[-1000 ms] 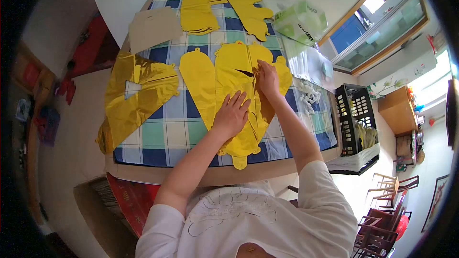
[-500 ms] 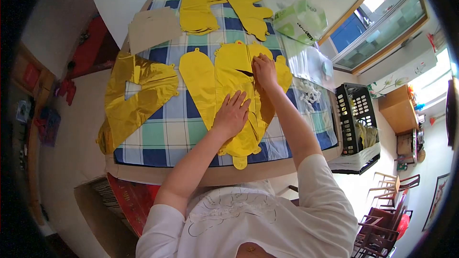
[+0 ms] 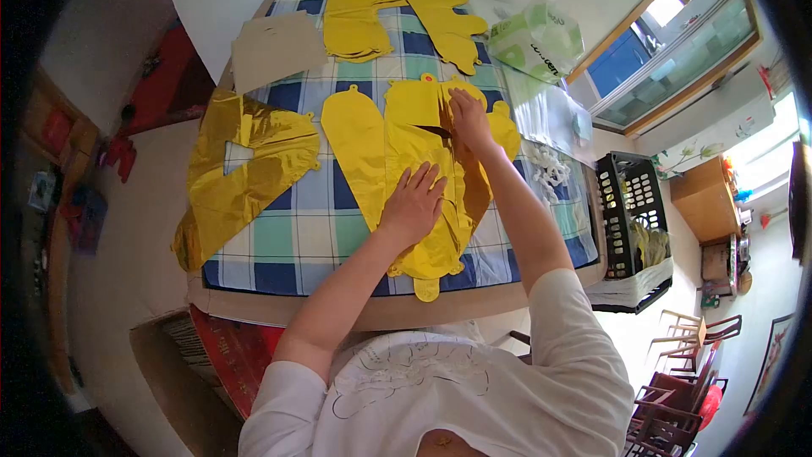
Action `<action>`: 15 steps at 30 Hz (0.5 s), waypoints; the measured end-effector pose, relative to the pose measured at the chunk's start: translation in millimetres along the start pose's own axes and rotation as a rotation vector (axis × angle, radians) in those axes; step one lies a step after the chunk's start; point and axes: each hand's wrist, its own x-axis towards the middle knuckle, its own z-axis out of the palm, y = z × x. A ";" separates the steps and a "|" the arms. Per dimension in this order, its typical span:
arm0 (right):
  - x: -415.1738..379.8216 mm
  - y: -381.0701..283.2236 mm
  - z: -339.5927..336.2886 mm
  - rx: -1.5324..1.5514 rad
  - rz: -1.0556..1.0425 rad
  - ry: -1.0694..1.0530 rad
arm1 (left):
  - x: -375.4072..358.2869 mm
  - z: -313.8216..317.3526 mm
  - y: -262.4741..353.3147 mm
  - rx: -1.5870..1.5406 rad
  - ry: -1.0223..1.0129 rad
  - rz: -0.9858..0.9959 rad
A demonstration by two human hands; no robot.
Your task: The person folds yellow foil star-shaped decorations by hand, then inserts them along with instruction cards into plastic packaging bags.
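A flat, deflated yellow-gold foil balloon (image 3: 351,131) lies across the middle of the checked bedspread, with a dark gap where its layers part. My left hand (image 3: 413,205) rests palm down on its lower middle, fingers stretched out and slightly apart. On the upper right part of the balloon is my right hand (image 3: 472,123), its fingers bent and close together at a fold in the foil; the thumb is mostly hidden. A shinier gold foil balloon (image 3: 254,182) with a cut-out lies to the left, partly over the bed's edge.
More flat yellow foil balloons (image 3: 359,21) lie at the back, beside brown cardboard sheets (image 3: 275,51). A green-and-white bag (image 3: 541,41), clear plastic film (image 3: 545,110) and white curled strips (image 3: 550,169) are on the right. A black crate (image 3: 622,220) stands beside the bed.
The view has shifted slightly. Both hands stay at nearly the same spots on the foil balloon; the right hand's fingers have moved slightly along the fold.
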 end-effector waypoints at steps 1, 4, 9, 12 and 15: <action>3.3 2.0 3.1 -0.003 0.027 0.013 | 0.2 -1.0 0.4 0.013 -0.010 0.001; 7.7 -2.1 6.3 -0.090 0.056 -0.027 | 0.5 -1.0 0.4 0.048 -0.021 0.007; -3.0 -8.1 20.3 -0.340 -0.081 0.026 | -2.2 5.5 0.6 0.025 0.135 0.031; -3.1 -13.7 19.2 -0.384 -0.070 0.040 | -0.8 5.4 -0.6 0.023 0.129 0.022; -4.4 -8.7 20.5 -0.450 -0.075 0.057 | 0.1 2.4 0.7 0.003 0.040 0.009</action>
